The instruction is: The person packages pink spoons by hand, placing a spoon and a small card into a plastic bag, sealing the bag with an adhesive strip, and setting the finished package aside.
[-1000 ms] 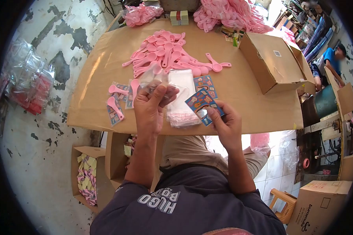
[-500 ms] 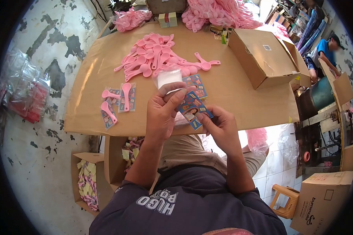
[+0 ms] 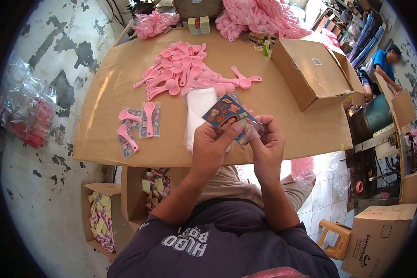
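Over the table's near edge, my left hand (image 3: 209, 149) grips a blue printed card (image 3: 223, 111), thumb across its lower part. Beside it, my right hand (image 3: 269, 142) pinches a crumpled clear plastic bag (image 3: 250, 134) at the card's lower right corner. A stack of flat clear bags (image 3: 199, 109) lies just beyond my left hand. Behind the held card, part of another blue card (image 3: 236, 97) shows. To the left lie pink measuring spoons (image 3: 148, 118) on printed cards in clear packs. A heap of loose pink spoons (image 3: 178, 67) sits farther back.
An upturned cardboard box (image 3: 310, 69) stands at the table's right. Bagged pink spoons (image 3: 259, 18) and a banded stack of cards (image 3: 199, 26) are at the back. Open cartons of small packets (image 3: 102, 222) stand below left. A person (image 3: 385, 65) works at far right.
My left hand has come down off the stack of clear bags and now grips the card. My right hand has gone from holding the card to pinching clear plastic beside it.
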The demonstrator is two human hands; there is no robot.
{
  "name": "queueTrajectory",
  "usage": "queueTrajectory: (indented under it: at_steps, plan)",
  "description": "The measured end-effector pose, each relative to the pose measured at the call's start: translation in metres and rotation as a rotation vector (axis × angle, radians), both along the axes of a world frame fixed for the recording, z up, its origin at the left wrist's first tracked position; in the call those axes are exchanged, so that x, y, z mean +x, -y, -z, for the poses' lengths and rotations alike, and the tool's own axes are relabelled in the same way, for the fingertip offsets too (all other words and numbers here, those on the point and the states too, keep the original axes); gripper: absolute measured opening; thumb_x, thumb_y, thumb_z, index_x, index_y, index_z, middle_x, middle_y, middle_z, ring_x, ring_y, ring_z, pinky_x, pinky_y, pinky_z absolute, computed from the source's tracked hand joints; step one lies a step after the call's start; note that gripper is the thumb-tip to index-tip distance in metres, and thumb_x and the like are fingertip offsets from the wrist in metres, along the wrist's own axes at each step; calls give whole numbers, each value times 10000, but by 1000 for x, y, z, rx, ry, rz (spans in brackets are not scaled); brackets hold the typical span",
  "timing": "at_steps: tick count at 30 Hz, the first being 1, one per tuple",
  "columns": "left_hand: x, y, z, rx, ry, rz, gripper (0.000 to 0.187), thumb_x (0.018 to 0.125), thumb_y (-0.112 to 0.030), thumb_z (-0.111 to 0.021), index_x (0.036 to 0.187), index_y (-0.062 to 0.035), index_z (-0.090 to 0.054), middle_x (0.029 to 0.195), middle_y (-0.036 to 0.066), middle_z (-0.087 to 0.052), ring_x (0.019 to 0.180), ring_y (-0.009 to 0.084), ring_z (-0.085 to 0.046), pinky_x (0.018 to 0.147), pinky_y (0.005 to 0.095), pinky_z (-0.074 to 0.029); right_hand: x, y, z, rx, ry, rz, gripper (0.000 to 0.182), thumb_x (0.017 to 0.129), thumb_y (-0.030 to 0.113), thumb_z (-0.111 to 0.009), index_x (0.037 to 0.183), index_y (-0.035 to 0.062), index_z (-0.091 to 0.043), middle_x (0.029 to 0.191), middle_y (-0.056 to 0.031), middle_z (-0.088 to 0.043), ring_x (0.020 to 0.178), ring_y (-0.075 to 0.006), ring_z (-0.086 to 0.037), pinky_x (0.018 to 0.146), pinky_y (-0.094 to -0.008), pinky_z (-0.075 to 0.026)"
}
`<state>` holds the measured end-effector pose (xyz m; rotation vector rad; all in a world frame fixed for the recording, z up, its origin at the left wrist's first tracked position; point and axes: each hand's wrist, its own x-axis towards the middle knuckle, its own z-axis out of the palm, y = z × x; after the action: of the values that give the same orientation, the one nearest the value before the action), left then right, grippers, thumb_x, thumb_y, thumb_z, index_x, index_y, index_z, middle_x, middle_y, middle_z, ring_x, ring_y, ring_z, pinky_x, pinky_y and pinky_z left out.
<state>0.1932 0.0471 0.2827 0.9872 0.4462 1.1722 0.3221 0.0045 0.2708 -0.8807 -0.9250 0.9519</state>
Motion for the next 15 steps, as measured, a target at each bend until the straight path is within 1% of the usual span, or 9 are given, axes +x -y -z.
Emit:
queueTrajectory:
  at_steps: [2,4,6,7,8,10,12,13,15]
  plan:
    - [2,3,1,50,-18,-86,414,1005,-46,-650,1397,34,-547,1359,131,-638,1162,158,-645,999,324,-531,-6,-2,-1,17,-16,3,196,1009,96,-675,1166,-5,-614,1025,-69,-711,930,-85,-670,770,-221,-527]
    - [-1,4,3,29,-8,-55,458,1008,-25,-629,1445,19,-499,1400,146,-607,1219,176,-620,1041,344,-509,-12,-3,-5,-11,-145,-57,213,1014,100,-665,1186,-20,-627,1023,-83,-721,898,-99,-685,765,-249,-561]
    - [0,3,-1,6,-2,-21,507,1010,-4,-608,1493,4,-452,1441,162,-575,1276,194,-595,1082,365,-487,-5,-1,-1,-33,-140,-143,214,1013,100,-666,1184,-25,-635,1013,-85,-727,872,-105,-692,742,-256,-575]
    - [2,3,-11,-8,109,-46,548,1014,2,-584,1529,-20,-399,1443,184,-568,1322,230,-567,1110,391,-468,-3,2,1,-63,-140,-227,216,1012,101,-666,1183,-30,-644,1003,-87,-732,847,-112,-699,719,-262,-589]
    - [3,3,-17,-24,220,-71,590,1018,7,-561,1566,-43,-346,1445,206,-561,1367,266,-539,1137,417,-450,-4,6,2,-69,-142,-226,216,1012,101,-666,1183,-30,-644,1003,-87,-732,847,-112,-699,719,-262,-589]
    - [-2,-3,-17,-10,304,-4,595,1022,-3,-551,1573,-63,-335,1452,224,-548,1386,298,-520,1135,436,-456,-6,9,0,-89,-101,-175,159,1008,100,-670,1107,-24,-657,942,-70,-729,777,-99,-691,629,-243,-582]
    - [-3,-7,-17,21,384,74,601,1033,-50,-542,1587,-106,-315,1436,245,-550,1390,351,-512,1117,476,-479,-7,13,0,-98,-81,-183,137,1007,102,-673,1076,-14,-651,921,-59,-720,763,-87,-679,611,-229,-566]
    - [-2,-6,-19,24,386,74,601,1033,-50,-542,1587,-106,-315,1436,245,-550,1390,351,-512,1117,476,-479,-6,15,0,-112,-64,-184,119,1006,104,-676,1044,-4,-645,901,-47,-712,748,-76,-667,593,-215,-551]
    - [2,-4,-24,-27,486,67,605,1038,-59,-544,1590,-104,-300,1347,207,-600,1304,316,-580,1101,466,-495,-7,16,-1,-104,-54,-197,117,1001,108,-684,1017,7,-628,890,-39,-699,731,-66,-653,575,-210,-538]
